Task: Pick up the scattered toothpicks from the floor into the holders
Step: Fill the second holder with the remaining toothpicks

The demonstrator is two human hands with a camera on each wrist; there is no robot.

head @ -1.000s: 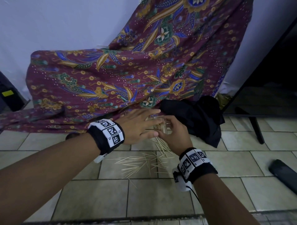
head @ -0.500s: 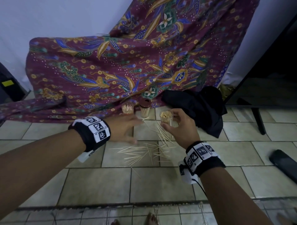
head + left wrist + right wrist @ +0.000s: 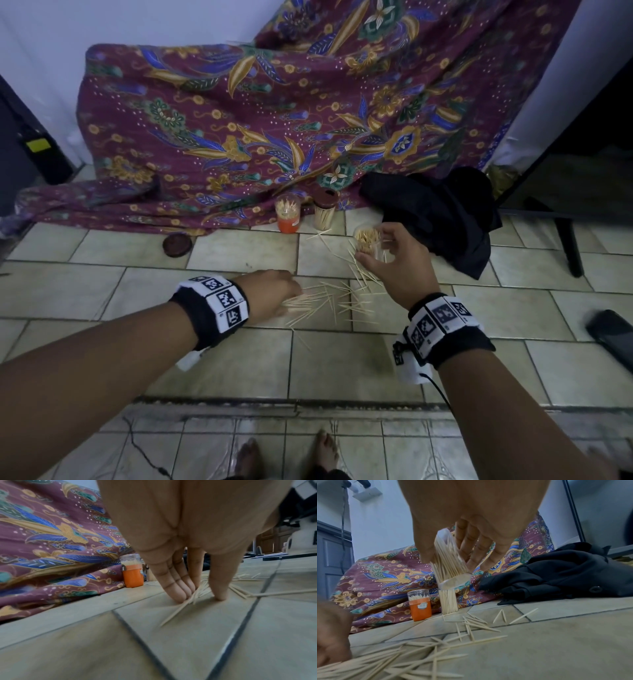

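Note:
Scattered toothpicks [image 3: 329,301] lie on the tiled floor. My left hand [image 3: 291,298] is down on their left end. In the left wrist view its straight fingers [image 3: 178,588] and thumb [image 3: 221,588] touch the tile with a bunch of toothpicks [image 3: 197,595] between them. My right hand [image 3: 380,253] grips a clear holder [image 3: 367,240] full of toothpicks, tilted and lifted off the floor [image 3: 453,580]. An orange-based holder [image 3: 287,214] and a brown-lidded holder [image 3: 324,210] stand upright by the cloth, both with toothpicks inside.
A maroon patterned cloth [image 3: 274,137] drapes behind the holders. A black garment [image 3: 438,219] lies at right, a brown lid [image 3: 176,244] at left, and a dark flat object [image 3: 613,339] at far right. Bare feet [image 3: 325,452] show at the bottom edge.
My left hand left the holder, swung down and left, and now touches the toothpick pile. The right hand keeps the clear holder, shifted slightly right. The two standing holders came into view.

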